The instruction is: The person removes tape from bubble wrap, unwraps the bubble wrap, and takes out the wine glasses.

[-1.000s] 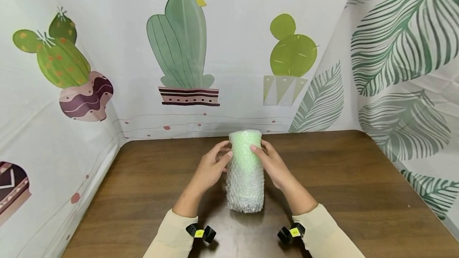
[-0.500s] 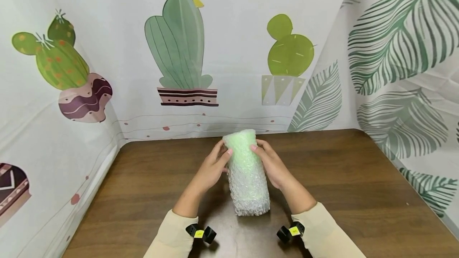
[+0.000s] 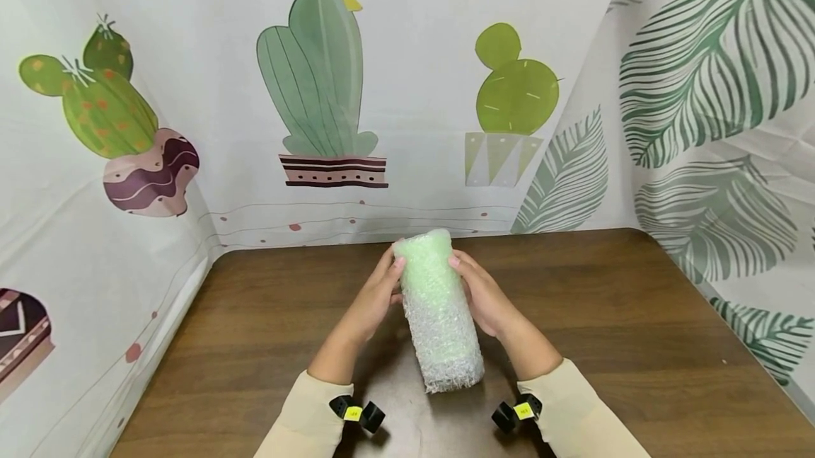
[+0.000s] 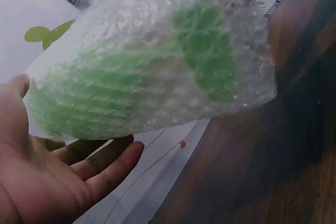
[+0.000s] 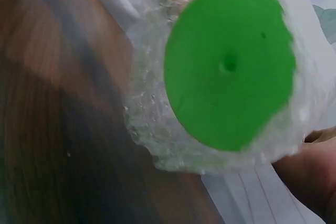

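In the head view, a green goblet-shaped object in bubble wrap [image 3: 439, 323] is held in front of me, its upper end leaning left. The left wrist view shows a green cup part, a thin stem and a flat foot through the wrap [image 4: 157, 72]. The round green foot [image 5: 226, 66], with a dimple at its centre, faces the right wrist camera. My left hand [image 3: 374, 302] holds the left side of the upper end, thumb in front. My right hand [image 3: 487, 295] grips the right side, thumb in front and fingers mostly hidden behind.
The brown wooden table [image 3: 267, 352] spreads beneath both hands. White cloth [image 3: 426, 90] printed with cacti and leaves hangs behind it and along both sides. Each wrist wears a black camera [image 3: 371, 417] on a strap with a yellow label.
The wrapped goblet-shaped object has tilted, its upper end going left and its lower end right and nearer me. Both hands keep hold of it, hardly moving.
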`<move>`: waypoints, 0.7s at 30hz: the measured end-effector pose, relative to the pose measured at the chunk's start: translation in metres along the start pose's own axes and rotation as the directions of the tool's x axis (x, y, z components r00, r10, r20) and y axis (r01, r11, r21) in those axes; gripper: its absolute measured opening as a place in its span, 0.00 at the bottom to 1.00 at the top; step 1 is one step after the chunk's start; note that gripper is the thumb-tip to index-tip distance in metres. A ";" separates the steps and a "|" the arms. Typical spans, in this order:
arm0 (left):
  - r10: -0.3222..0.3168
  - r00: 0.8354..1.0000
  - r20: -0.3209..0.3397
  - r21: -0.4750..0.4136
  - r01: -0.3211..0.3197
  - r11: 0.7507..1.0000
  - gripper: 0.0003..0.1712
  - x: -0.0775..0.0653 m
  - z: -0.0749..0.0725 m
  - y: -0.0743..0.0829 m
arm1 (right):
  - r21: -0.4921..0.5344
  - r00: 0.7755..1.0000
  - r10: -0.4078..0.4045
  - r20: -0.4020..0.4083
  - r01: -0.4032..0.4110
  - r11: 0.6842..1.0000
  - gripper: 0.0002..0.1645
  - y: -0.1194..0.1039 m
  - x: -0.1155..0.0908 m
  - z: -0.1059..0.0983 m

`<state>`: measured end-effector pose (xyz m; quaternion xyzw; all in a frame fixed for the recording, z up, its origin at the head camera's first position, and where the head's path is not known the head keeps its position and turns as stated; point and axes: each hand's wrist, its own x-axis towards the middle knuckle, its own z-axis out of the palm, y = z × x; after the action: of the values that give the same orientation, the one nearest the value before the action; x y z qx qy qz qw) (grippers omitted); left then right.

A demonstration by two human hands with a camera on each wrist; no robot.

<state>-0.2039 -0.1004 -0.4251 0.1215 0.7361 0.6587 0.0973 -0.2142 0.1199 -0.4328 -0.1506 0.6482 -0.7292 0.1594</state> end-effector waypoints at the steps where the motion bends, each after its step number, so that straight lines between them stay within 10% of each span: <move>1: 0.002 1.000 -0.010 0.001 -0.002 1.000 0.38 0.000 0.000 0.000 | -0.023 1.000 -0.002 -0.016 0.002 1.000 0.34 0.000 0.000 0.000; 11: 0.001 0.984 -0.177 -0.001 -0.001 1.000 0.38 0.002 0.001 0.001 | -0.261 0.960 -0.169 -0.225 0.107 0.959 0.26 -0.003 0.004 0.009; 21: -0.002 0.978 -0.211 0.116 0.027 0.993 0.47 0.001 0.007 0.000 | -0.399 0.938 -0.272 -0.217 0.169 0.901 0.29 -0.011 -0.004 0.023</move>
<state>-0.2028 -0.0935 -0.4255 0.0514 0.7807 0.6225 0.0164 -0.2017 0.1021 -0.4192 -0.1516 0.7692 -0.6191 -0.0452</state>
